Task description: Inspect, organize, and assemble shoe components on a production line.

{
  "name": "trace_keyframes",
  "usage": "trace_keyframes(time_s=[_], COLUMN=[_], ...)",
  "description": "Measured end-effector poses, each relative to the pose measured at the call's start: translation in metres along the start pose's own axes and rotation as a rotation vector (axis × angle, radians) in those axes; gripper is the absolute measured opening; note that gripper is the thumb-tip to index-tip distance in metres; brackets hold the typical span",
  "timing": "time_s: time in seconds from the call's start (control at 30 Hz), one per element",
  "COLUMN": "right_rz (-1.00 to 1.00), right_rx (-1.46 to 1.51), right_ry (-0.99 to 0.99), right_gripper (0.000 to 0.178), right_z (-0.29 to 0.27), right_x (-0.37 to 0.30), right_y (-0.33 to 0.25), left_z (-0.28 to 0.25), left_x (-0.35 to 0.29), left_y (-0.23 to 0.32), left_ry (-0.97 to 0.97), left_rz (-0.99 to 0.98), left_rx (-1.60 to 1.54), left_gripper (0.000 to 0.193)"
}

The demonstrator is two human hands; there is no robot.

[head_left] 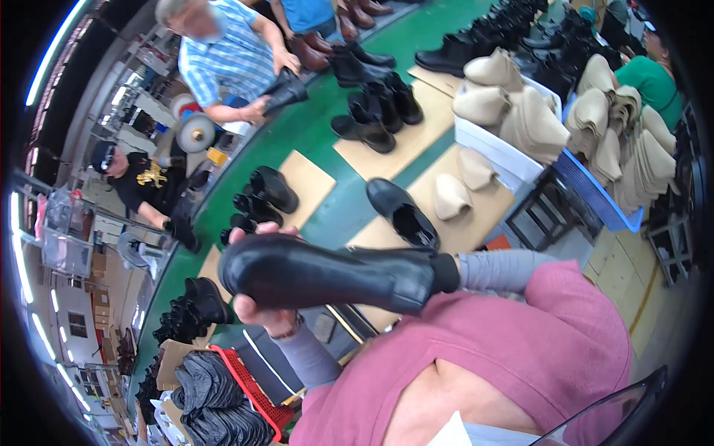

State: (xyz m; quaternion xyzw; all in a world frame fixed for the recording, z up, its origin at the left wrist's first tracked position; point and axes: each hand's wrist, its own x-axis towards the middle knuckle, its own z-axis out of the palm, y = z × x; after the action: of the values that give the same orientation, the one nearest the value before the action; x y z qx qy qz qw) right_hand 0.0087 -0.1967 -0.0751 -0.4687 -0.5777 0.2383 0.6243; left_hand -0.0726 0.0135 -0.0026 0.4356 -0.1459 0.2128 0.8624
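A shiny black ankle boot (327,276) lies sideways in front of my chest, toe to the left. My left hand (266,314) grips its toe end, with fingertips showing above and the thumb below. At the other end, my right forearm (498,269) in a grey sleeve runs to the boot's top opening. My right hand seems to be inside the boot; its fingers are hidden. Just beyond the boot, a black slip-on shoe (401,214) rests on a board, beside two cream toe-shaped pieces (451,196).
A green conveyor (327,195) carries boards and black footwear (372,111). To the right, a white bin (494,156) and a blue basket (595,186) hold stacked beige pieces. A red basket (249,386) stands by my left arm. Co-workers stand across the belt, one holding a black boot (285,91).
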Motion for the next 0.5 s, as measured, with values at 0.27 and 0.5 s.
trace_keyframes(time_s=[0.27,0.5], right_rz=[0.772,0.285], right_rx=[-0.155,-0.531], right_ry=[0.065,0.273], right_gripper=[0.024,0.039], right_z=[0.005,-0.052], right_x=[0.009,-0.027], right_y=[0.04,0.01], left_z=[-0.109,-0.108], left_x=[-0.043,-0.091], left_y=[-0.123,-0.167], left_ry=[0.594,0.428], left_rz=[-0.13,-0.585], left_rx=[1.037,0.74], left_gripper=[0.048,0.044])
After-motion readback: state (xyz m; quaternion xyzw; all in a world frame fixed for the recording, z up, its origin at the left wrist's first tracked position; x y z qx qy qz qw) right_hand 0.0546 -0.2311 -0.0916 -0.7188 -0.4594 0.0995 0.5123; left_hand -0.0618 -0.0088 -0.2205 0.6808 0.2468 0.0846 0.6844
